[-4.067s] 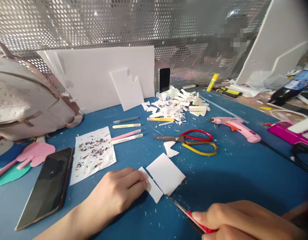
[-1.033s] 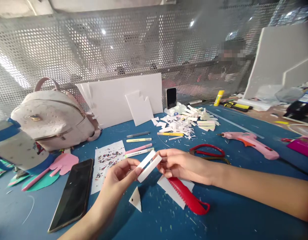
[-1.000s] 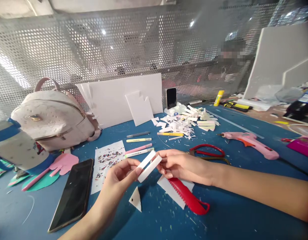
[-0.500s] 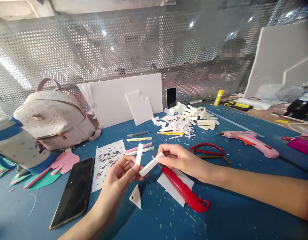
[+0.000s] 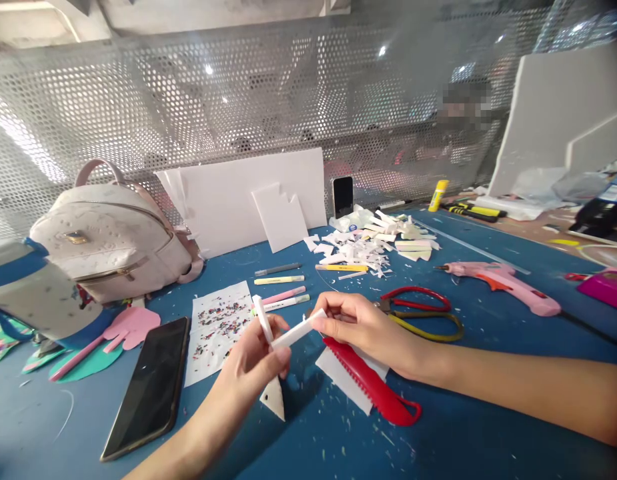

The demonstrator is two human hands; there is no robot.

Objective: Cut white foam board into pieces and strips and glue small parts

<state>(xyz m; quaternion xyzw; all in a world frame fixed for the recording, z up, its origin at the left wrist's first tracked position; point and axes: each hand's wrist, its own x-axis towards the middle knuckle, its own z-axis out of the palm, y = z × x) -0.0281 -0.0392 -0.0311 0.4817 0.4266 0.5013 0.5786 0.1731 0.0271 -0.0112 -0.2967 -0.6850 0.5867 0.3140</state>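
Observation:
My left hand (image 5: 261, 357) pinches a short white foam strip (image 5: 263, 319), which stands tilted up from the fingers. Between the fingertips of my right hand (image 5: 351, 327) is a second white foam strip (image 5: 299, 329); its left end meets the left thumb and the first strip, forming a corner. Below the right hand lies a red-handled knife (image 5: 371, 383) on a white sheet piece (image 5: 333, 368), its blade end hidden by the hand. A small white triangular piece with a black dot (image 5: 273, 400) rests on the table under the left hand.
Scissors (image 5: 428, 313), a pink glue gun (image 5: 508, 283) and a ruler (image 5: 473, 247) lie to the right. White scraps (image 5: 358, 247) and several markers (image 5: 278, 280) are ahead. A phone (image 5: 148, 387), speckled paper (image 5: 203, 347), cup (image 5: 38, 293) and backpack (image 5: 108, 233) occupy the left.
The left strip has tipped leftward, and the right strip's end has come against it at the left thumb. My right hand has shifted slightly, uncovering more of the scissors.

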